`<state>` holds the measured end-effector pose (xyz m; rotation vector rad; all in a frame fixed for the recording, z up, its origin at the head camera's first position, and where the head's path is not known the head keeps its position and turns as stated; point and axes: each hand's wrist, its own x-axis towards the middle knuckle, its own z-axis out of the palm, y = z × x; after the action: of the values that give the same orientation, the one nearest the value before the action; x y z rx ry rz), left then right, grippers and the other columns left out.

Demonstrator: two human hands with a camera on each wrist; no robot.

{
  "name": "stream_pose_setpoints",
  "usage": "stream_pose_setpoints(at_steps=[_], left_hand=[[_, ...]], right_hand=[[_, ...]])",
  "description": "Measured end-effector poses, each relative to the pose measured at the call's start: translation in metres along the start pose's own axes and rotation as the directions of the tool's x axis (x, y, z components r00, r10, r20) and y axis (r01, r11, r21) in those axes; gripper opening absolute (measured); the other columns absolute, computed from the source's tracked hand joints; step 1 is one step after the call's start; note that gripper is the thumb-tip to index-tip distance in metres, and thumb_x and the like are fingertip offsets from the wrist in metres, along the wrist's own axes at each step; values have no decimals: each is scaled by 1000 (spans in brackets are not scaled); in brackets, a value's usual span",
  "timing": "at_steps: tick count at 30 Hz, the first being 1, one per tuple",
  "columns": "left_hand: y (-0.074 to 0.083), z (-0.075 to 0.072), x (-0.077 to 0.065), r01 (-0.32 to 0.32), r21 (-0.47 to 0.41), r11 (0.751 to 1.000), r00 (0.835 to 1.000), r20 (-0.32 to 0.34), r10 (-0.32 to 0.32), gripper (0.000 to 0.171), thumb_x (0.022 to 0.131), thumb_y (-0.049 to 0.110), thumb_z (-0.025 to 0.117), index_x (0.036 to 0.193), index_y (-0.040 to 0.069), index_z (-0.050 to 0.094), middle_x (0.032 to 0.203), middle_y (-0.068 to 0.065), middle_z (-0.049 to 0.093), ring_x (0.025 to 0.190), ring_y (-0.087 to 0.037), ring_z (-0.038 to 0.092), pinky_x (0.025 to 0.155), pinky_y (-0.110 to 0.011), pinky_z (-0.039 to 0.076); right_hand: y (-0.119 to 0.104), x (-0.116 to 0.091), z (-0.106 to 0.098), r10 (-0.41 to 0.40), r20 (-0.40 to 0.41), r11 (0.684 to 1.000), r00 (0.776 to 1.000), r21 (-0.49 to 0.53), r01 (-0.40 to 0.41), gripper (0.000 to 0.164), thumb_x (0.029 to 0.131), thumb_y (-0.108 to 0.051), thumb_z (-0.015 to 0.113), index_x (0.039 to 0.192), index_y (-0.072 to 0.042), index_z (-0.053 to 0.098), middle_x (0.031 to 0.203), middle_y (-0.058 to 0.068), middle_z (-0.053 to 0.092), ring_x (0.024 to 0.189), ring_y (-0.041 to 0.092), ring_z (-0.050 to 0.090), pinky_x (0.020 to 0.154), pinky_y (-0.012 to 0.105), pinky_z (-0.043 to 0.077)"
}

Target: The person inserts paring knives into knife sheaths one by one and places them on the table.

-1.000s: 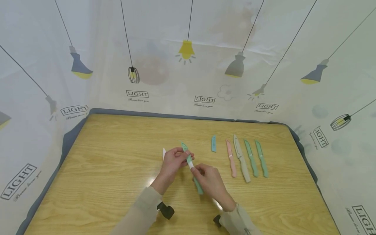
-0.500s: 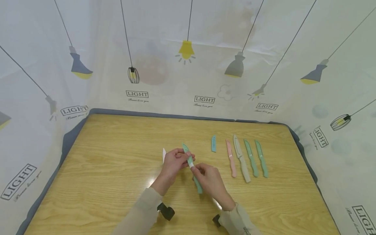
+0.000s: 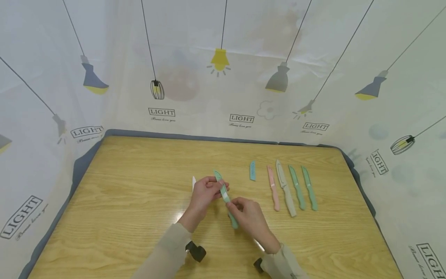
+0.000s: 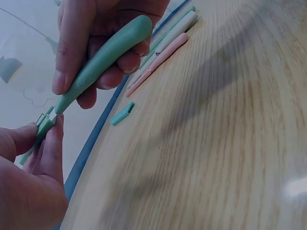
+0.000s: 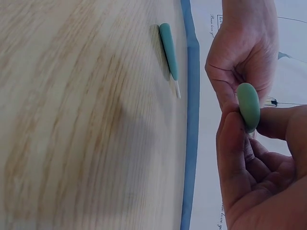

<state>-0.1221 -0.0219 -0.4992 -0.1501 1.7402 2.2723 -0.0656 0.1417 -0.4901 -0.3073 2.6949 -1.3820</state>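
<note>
Over the middle of the table, my left hand pinches a green blade sheath between thumb and fingers. My right hand grips the green handle of a paring knife, thumb along its side. The knife's blade is mostly inside the sheath; a short white stretch shows between sheath and handle. In the right wrist view the handle is seen end-on. Beyond it, a teal-handled knife with a bare white blade lies on the table; the head view shows only its blade beside my left hand.
A loose blue sheath lies right of my hands. Further right are sheathed knives in a row: a pink one, a larger cream one and two green ones. A printed curtain borders the wooden table.
The white stretch of blade between sheath and handle has become shorter. The handle has moved slightly toward the sheath, and the right hand sits slightly further back on it.
</note>
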Motion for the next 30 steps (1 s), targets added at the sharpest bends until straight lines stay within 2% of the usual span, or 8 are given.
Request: stream_pose_setpoints(at_steps=[8, 17, 19, 22, 26, 30], left_hand=[[1, 1, -2, 14, 16, 1000, 1000, 0, -14, 33, 93, 14, 63, 116, -9, 55, 103, -19, 71, 95, -26, 69, 79, -31, 57], [-4, 1, -1, 20, 33, 999, 1000, -7, -19, 35, 92, 16, 65, 115, -8, 55, 102, -18, 71, 93, -25, 69, 79, -31, 57], [-5, 1, 1, 20, 32, 999, 1000, -12, -19, 35, 92, 15, 65, 115, -8, 55, 102, -19, 71, 93, -26, 69, 79, -31, 57], [-6, 2, 1, 19, 25, 1000, 1000, -20, -18, 33, 91, 13, 65, 114, -8, 56, 101, -19, 71, 93, -27, 69, 78, -32, 58], [-7, 4, 1, 24, 20, 1000, 999, -23, -23, 31, 91, 12, 64, 114, -8, 56, 101, -19, 71, 91, -26, 70, 78, -33, 58], [-8, 7, 1, 34, 17, 999, 999, -19, -34, 33, 92, 13, 64, 116, -8, 55, 103, -20, 70, 90, -26, 70, 81, -37, 57]], right_hand=[[1, 1, 2, 5, -1, 1000, 1000, 14, -5, 30, 98, -31, 56, 97, -5, 71, 65, -11, 63, 44, 2, 46, 36, 15, 33], [2, 3, 3, 3, -12, 1000, 1000, -4, -3, 29, 97, -30, 56, 96, -5, 71, 68, -10, 65, 48, 2, 51, 38, 16, 36], [2, 3, 3, 2, -17, 1000, 1000, -29, -3, 28, 97, -30, 57, 95, -6, 71, 67, -10, 64, 46, 2, 47, 37, 16, 34], [3, 4, 2, -28, -34, 991, 999, -128, 23, 26, 95, -31, 59, 96, -7, 70, 69, -9, 64, 47, 0, 48, 38, 16, 37], [4, 4, 0, -69, -62, 961, 996, -271, 50, 24, 92, -32, 63, 96, -9, 68, 72, -8, 65, 56, -2, 56, 45, 16, 46], [6, 4, -4, -41, -66, 949, 997, -315, 18, 20, 90, -31, 64, 92, -12, 68, 73, -9, 64, 58, -1, 56, 48, 16, 48]])
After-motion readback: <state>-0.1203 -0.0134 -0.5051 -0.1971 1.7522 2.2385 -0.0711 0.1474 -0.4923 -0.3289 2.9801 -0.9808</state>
